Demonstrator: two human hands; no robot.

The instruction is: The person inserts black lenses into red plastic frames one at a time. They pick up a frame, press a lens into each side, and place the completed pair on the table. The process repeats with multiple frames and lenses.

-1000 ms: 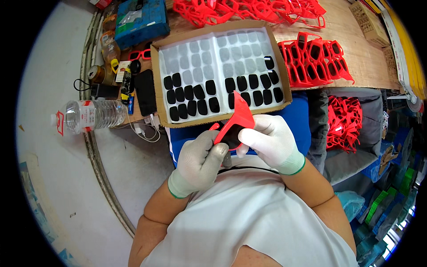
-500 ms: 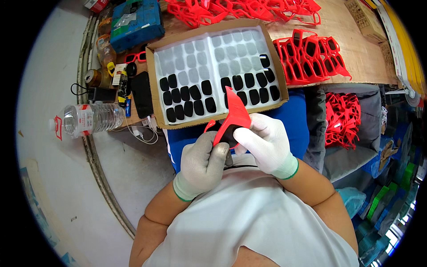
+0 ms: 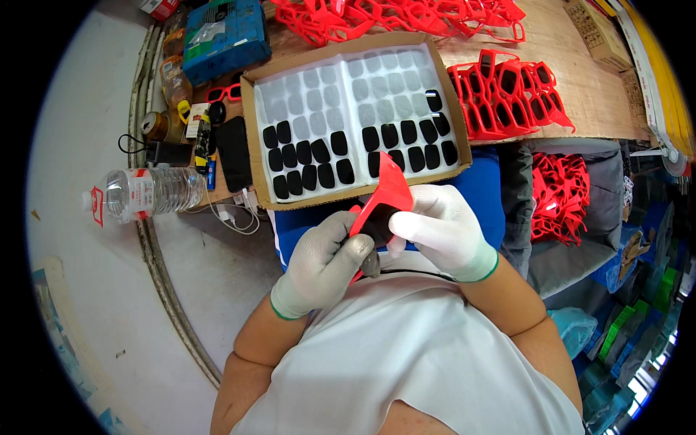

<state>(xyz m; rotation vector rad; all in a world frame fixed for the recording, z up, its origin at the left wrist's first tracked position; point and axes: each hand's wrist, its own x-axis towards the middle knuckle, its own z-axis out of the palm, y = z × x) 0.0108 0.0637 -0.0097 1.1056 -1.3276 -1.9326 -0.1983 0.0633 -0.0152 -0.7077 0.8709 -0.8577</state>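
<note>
A red sunglasses frame (image 3: 391, 188) is held up over my lap, its broad pointed side standing upward. My left hand (image 3: 319, 264), in a grey-white glove with worn dark fingertips, is closed around its near left side. On the other side, my gloved right hand (image 3: 446, 228) grips it, thumb pressed toward a dark lens (image 3: 377, 223) in the frame. The fingers hide part of the lens and the far rim. Just beyond the hands lies a cardboard box (image 3: 250, 138) of dark lenses in rows, many under thin white paper.
Lensed red frames (image 3: 507, 98) are stacked right of the box; more red frames (image 3: 406, 18) lie behind it. A grey bin (image 3: 609, 239) at right holds red frames. At left are a phone (image 3: 233, 154), a water bottle (image 3: 148, 194), a cable and a blue case (image 3: 226, 36).
The red frame has turned between my hands, its pointed tip moving lower and rightward. My left hand has shifted slightly left, and my right hand slightly right.
</note>
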